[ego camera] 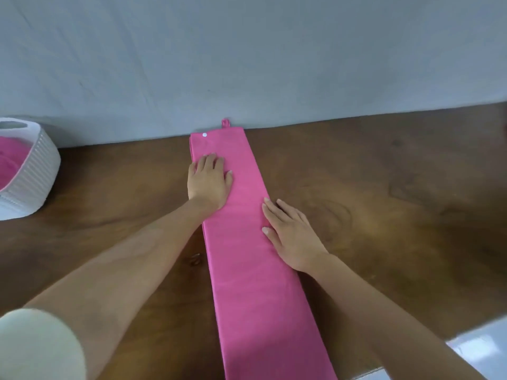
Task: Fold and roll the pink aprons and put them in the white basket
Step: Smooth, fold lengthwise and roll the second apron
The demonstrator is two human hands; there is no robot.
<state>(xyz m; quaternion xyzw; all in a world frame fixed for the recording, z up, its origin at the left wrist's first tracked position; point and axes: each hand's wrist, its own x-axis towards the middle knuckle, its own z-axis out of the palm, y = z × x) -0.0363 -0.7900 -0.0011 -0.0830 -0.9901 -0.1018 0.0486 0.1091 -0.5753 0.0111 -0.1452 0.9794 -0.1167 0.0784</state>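
Lying flat under both palms, apron (255, 256).

Both flat hands on folded pink apron (255, 259)

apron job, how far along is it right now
Done: the white basket at far left already holds pink cloth, apparently earlier aprons. The apron on the wooden table is already folded into a long narrow strip. In hand: the left hand and right hand lie flat on it, open, pressing it smooth. Left: rolling the strip up and placing it in the basket.
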